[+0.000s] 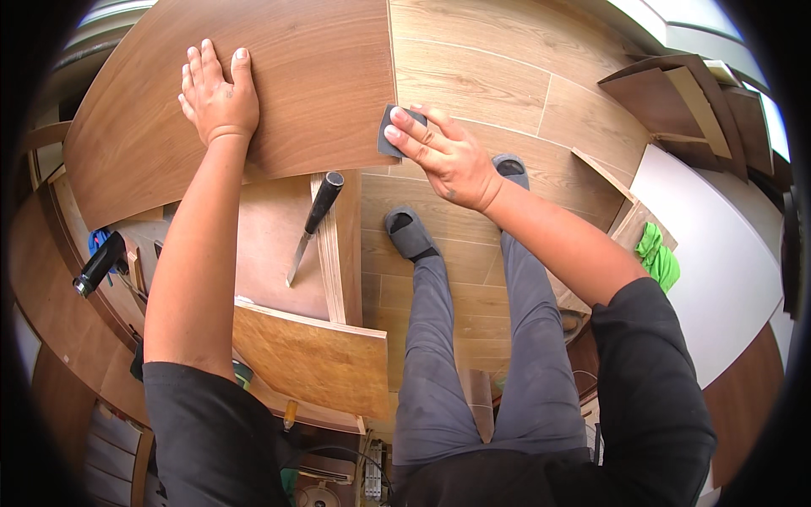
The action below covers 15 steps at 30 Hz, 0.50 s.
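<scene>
My left hand [221, 101] lies flat on a brown wood-grain panel [312, 84], its fingers stretched out and the thumb apart. In my right hand [452, 160] is a small dark grey square that looks like sandpaper [386, 142]. The fingers press this piece against the panel's right edge, near its front corner. Just below the panel, a chisel [323, 205] with a black handle leans inside an open wooden box [274, 228], blade pointing down.
A worn plywood board [312, 355] stands at the box's near end. Beyond my slippers [411, 234] stretches a wood-look floor [473, 76]. To the right are a white panel [710, 253], a green cloth [656, 256] and brown offcuts [684, 110]. A black-handled tool [100, 264] lies left.
</scene>
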Available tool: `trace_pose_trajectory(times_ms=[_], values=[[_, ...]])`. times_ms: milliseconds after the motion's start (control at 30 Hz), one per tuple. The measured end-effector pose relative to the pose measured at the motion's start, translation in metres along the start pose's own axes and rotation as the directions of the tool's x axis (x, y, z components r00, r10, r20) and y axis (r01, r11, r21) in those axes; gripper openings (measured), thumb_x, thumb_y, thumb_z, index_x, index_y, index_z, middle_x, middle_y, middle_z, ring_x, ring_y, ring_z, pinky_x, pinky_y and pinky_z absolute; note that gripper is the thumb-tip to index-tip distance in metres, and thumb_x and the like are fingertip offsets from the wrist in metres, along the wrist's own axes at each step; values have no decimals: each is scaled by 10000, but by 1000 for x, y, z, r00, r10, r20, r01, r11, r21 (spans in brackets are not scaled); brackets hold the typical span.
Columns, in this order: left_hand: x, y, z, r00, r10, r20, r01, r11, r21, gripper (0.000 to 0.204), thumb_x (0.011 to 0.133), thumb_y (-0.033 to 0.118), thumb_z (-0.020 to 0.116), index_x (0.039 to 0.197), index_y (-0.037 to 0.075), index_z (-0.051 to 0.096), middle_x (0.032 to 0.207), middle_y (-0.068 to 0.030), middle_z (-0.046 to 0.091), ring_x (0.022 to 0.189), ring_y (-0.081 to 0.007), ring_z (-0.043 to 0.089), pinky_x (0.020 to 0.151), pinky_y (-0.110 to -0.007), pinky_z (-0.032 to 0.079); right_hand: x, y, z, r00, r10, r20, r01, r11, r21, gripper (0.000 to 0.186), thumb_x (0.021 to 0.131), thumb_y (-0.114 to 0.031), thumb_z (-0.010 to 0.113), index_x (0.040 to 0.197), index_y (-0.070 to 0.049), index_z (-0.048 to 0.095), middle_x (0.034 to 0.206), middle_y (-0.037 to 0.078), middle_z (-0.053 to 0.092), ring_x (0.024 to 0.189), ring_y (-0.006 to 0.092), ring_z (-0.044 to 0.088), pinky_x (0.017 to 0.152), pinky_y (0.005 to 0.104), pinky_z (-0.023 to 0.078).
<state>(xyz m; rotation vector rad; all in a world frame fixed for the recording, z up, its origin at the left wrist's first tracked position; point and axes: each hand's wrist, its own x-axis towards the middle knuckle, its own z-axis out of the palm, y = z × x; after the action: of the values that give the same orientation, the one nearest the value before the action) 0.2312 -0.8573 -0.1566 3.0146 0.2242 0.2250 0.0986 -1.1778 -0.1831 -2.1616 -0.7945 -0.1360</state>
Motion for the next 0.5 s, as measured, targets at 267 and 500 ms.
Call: trace_pose_trajectory(times_ms=[267, 500], values=[[3, -2, 0, 1000, -1, 9, 1, 1000, -16, 762, 987, 650, 386, 1587, 183, 334, 1676, -65, 250, 1550, -275, 180, 1253, -509, 78, 95, 64, -15, 991, 82, -105, -70, 991, 113, 534, 1029, -282, 410, 1500, -31, 441, 1563, 218, 405, 1449, 401, 361, 1207, 454, 293], [-2, 4, -6, 1000, 21, -21, -21, 1000, -6, 742, 991, 582, 423, 1552, 97, 390, 1636, -145, 323, 1521, -313, 250, 1227, -482, 145, -1, 7, 7, 998, 48, -35, -47, 999, 26, 804, 781, 72, 544, 1516, -247, 471, 1565, -32, 466, 1309, 318, 552, 1036, 384, 527]])
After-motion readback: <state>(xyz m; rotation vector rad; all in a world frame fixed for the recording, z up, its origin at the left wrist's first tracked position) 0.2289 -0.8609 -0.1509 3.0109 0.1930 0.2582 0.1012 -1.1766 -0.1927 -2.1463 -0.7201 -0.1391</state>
